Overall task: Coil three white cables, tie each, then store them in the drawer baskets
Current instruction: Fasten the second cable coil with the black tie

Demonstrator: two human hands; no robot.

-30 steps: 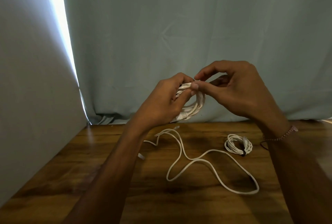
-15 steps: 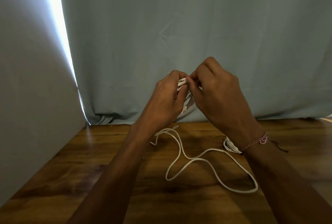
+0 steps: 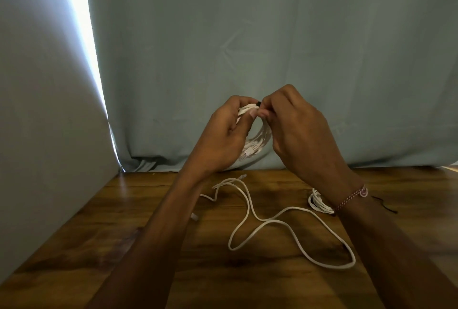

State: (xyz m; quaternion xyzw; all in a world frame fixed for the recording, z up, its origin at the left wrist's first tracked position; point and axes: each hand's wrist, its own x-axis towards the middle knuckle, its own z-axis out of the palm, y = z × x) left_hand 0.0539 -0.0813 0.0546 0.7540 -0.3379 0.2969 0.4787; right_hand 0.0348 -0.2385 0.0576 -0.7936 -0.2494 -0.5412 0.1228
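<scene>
Coiled cable [image 3: 256, 143] held up by both hands.

R hand [image 3: 301, 132] moved in onto coil [image 3: 257, 141] w/ tie [image 3: 258, 103].

Dim, soft light fills the scene, a bright blown-out strip of daylight glares through the curtain [image 3: 272, 48] gap at upper left, the wooden table [image 3: 99, 246] shows faint sheen and soft arm shadows, and edges bend with wide-angle distortion.
</scene>
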